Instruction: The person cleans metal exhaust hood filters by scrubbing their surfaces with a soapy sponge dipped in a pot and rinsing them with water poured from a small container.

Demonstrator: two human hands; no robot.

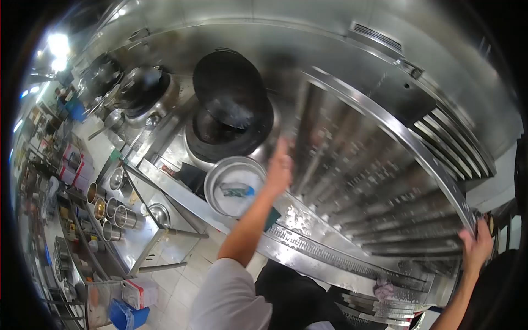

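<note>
A large slatted metal panel (pixel 379 181) with a shiny frame stands tilted over the wet steel counter, with drops on its slats. My right hand (pixel 477 242) has its fingers closed on the lower right corner of the frame. At the panel's left side is my left hand (pixel 279 170), smeared by motion; whether its fingers touch the edge cannot be made out. Just left of that hand, a round metal basin (pixel 235 186) holds cloudy, whitish water and a green and blue item (pixel 237 190).
A black wok (pixel 228 88) leans in a stove opening behind the basin. More woks (pixel 140 88) stand at the upper left. Metal pots (pixel 126 217) fill a side shelf. A blue container (pixel 127 315) sits on the floor at lower left. A pinkish cloth (pixel 384 291) lies at the counter's front.
</note>
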